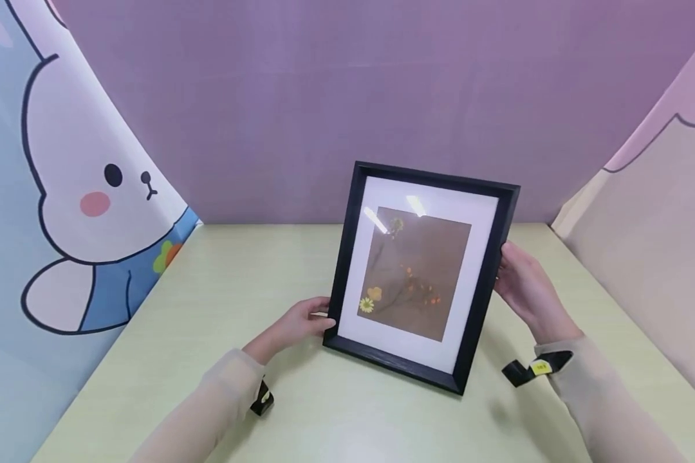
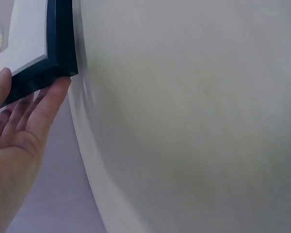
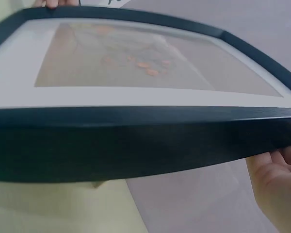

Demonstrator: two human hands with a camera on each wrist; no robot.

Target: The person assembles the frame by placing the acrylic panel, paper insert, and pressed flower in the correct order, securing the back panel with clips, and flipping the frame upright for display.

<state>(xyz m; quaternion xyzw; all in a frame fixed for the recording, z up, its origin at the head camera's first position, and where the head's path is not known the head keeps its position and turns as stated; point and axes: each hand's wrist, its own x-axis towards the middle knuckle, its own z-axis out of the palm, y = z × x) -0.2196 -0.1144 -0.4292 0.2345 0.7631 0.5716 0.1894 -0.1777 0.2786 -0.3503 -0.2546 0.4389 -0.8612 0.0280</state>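
A black picture frame with a white mat and a brown floral picture is held tilted over the table, its face toward me. My left hand pinches its lower left edge, thumb in front and fingers behind, as the left wrist view shows with the hand at a corner of the frame. Higher up on the opposite side, my right hand grips the right edge. In the right wrist view the frame's thick side covers much of that hand, so its fingertips are partly hidden.
A pale yellow-green table spreads beneath the frame. Behind it rises a purple backdrop. A cartoon rabbit panel stands at the left, and a pale panel at the right. Black straps circle the sleeves.
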